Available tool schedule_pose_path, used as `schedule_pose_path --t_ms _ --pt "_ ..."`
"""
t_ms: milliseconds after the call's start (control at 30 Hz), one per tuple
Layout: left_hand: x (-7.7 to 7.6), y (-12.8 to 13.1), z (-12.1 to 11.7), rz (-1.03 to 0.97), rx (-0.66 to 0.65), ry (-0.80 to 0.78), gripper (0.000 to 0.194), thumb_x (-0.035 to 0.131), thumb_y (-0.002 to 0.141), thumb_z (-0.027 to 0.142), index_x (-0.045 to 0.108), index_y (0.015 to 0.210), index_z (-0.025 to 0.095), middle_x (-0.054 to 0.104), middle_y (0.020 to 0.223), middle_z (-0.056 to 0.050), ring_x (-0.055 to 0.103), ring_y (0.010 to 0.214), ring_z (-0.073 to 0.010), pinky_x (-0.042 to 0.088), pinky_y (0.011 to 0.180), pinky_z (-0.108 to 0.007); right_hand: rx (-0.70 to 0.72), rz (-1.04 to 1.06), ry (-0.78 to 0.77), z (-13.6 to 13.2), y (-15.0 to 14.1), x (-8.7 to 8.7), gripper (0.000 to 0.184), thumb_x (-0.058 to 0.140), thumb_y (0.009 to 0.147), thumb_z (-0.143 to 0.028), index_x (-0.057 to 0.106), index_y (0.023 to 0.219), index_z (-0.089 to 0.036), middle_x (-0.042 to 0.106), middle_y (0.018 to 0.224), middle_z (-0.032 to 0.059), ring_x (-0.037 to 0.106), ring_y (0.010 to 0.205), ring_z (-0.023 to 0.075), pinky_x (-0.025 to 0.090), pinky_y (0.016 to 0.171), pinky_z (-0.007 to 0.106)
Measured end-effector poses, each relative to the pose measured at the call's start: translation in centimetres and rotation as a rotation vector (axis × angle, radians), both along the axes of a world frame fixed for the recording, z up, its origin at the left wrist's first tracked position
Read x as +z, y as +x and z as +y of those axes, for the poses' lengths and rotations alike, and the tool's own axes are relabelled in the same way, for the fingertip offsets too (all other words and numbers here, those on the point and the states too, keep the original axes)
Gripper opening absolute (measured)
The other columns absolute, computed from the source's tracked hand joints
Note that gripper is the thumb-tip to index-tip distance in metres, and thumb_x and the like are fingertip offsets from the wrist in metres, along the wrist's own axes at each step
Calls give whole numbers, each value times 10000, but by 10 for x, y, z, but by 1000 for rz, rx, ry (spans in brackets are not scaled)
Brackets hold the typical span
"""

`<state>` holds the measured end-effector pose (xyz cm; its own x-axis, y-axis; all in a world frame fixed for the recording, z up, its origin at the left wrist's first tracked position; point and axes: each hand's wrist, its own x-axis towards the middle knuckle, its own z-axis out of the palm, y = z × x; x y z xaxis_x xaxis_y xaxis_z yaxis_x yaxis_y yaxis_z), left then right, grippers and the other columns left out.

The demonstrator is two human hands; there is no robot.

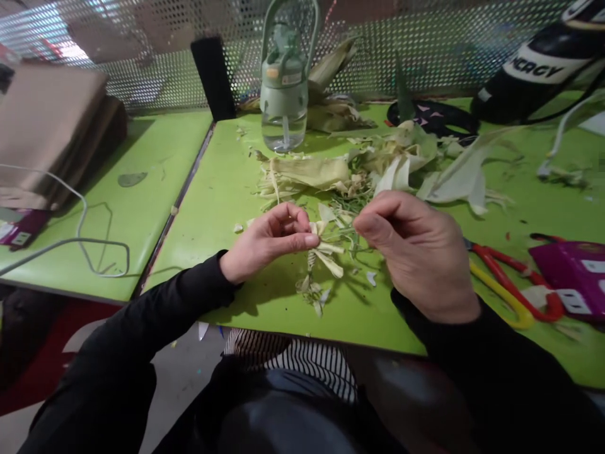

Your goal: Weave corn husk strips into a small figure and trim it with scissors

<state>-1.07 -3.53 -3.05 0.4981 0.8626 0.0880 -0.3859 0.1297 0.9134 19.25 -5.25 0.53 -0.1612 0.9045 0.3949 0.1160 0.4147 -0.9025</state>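
Between the thumb and fingers of my left hand (278,238) is a small bundle of pale corn husk (327,253), with folded strips sticking out to the right and a thin stem-like part hanging below. My right hand (416,246) is raised just right of it, thumb and forefinger pinched together. Whatever that pinch holds, if anything, is too fine to make out. Behind both hands lies a heap of corn husks (312,171), with green shreds scattered in front of it. Small husk scraps (371,277) lie on the green table (265,296) near the bundle.
A clear water bottle with a green lid (284,94) stands behind the husks. Red-handled pliers (510,268), yellow-handled scissors (501,296) and a purple box (574,277) lie at the right. A black bottle (534,69) leans at the back right. Brown paper bags (51,126) and a white cable (85,221) are at left.
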Motion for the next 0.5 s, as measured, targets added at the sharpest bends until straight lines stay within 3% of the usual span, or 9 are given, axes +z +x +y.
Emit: schedule_pose_path --t_ms 100,167,300,500 --pt "0 0 0 15 31 15 321 789 805 155 636 1085 193 643 792 39 610 707 -59 505 692 -178 -67 -67 -5 3 2 0 196 750 869 -332 613 763 -239 441 615 -58 350 541 94 272 483 267" --pt "0 0 1 27 45 28 392 783 812 182 634 1174 211 627 807 38 598 712 -67 504 702 -197 -100 -173 82 5 5 1 106 732 880 -261 637 836 -246 483 675 -50 392 573 98 314 516 265" --pt "-1 0 1 21 63 30 373 775 824 239 628 1166 213 597 809 39 580 696 -69 490 691 -209 26 -471 312 7 8 5 95 681 874 -174 708 923 -250 573 846 3 536 723 136 408 603 284" --pt "1 3 -1 -9 79 36 389 811 802 272 479 999 223 605 752 70 570 627 -55 471 615 -190 57 -565 331 9 7 0 129 697 895 -292 770 978 -223 603 791 29 570 681 156 437 574 300"
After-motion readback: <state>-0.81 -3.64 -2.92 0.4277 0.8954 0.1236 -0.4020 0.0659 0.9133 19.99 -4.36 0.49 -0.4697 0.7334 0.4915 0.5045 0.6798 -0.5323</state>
